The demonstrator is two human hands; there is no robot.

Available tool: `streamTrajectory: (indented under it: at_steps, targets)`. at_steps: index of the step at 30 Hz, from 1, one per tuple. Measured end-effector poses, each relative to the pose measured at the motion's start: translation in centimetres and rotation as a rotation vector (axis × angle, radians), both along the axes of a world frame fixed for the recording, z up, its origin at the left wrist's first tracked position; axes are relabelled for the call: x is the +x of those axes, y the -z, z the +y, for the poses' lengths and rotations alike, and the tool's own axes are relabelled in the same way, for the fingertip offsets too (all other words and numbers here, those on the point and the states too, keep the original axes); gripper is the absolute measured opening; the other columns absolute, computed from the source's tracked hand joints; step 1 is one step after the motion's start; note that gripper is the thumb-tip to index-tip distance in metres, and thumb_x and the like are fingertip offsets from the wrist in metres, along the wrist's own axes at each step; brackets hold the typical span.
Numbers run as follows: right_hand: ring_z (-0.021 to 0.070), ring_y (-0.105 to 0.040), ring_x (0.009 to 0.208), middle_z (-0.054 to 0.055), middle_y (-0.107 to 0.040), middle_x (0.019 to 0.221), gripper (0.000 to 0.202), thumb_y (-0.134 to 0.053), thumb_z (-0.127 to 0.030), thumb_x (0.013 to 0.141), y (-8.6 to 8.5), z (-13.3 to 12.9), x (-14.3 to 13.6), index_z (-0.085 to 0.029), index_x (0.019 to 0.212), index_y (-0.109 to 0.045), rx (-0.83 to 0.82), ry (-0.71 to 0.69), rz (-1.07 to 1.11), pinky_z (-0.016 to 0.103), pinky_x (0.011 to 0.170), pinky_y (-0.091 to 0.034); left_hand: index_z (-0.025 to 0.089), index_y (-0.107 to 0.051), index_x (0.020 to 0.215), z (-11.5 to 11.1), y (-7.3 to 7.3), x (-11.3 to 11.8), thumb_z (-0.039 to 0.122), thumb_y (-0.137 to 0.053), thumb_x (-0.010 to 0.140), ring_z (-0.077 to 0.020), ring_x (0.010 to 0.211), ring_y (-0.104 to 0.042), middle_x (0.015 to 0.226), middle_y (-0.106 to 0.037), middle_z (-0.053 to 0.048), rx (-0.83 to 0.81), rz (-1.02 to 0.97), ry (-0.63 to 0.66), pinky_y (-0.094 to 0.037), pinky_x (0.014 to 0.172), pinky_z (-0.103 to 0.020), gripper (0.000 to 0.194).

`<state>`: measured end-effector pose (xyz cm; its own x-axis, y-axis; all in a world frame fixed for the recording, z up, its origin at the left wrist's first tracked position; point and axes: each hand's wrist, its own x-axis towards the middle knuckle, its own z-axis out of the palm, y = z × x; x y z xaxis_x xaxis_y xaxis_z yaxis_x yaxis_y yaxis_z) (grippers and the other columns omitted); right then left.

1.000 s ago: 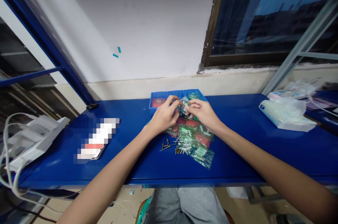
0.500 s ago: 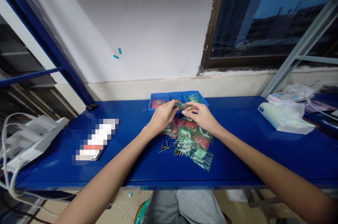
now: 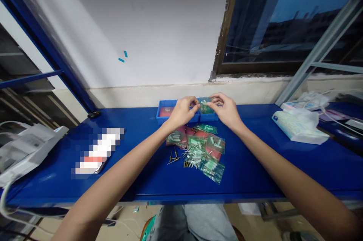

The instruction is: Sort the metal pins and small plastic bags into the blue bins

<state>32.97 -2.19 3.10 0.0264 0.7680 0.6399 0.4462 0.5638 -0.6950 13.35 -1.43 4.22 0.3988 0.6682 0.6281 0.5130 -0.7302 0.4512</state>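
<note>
Above the blue bins (image 3: pixel 162 120), a small see-through green plastic bag (image 3: pixel 205 105) with white pieces shows between my hands. My left hand (image 3: pixel 184 112) is closed, its fingertips pinched at the bag's left edge. With bent fingers and thumb, my right hand (image 3: pixel 227 111) pinches the right side. The green bin contents behind make the bag's outline hard to tell. Below my hands lies a pile of green bags (image 3: pixel 195 150) and red bags (image 3: pixel 216 154) with white pieces. Loose metal pins (image 3: pixel 173 156) lie left of the pile.
On the blue table (image 3: pixel 249 165), a phone-like item (image 3: pixel 98 152), partly pixelated, lies to the left. White power strips and cables (image 3: pixel 31 148) stand at the far left. A tissue pack (image 3: pixel 300 123) sits on the right. A wall (image 3: pixel 159 44) and window (image 3: pixel 269 33) rise behind.
My hands have moved up and apart, from over the pile to over the bins. A green bag now shows between them. The upper pile and another green bag there are uncovered.
</note>
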Motion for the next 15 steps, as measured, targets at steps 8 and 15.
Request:
streamTrajectory:
  at_steps: [8,15]
  targets:
    - [0.0177,-0.062,0.064,0.0,-0.066,0.064,0.022,-0.063,-0.016,0.076,0.6,4.7,2.2,-0.017,0.096,-0.069,-0.192,0.114,-0.358,0.029,0.066,-0.045,0.012,-0.074,0.086,5.1,-0.5,3.8,0.029,-0.062,0.086,-0.0242,0.083,-0.066,0.087,-0.073,-0.013,-0.26,0.235,-0.283,-0.05,0.074,-0.033,0.021]
    - [0.0246,-0.061,0.086,0.007,-0.069,0.083,0.008,-0.071,-0.023,0.076,1.8,5.2,1.8,-0.02,0.082,-0.076,-0.13,0.154,-0.648,0.036,0.085,-0.044,0.018,-0.075,0.101,5.4,0.6,3.8,0.009,-0.057,0.083,-0.0252,0.102,-0.064,0.105,-0.067,-0.012,-0.156,0.301,-0.198,-0.049,0.091,-0.035,0.027]
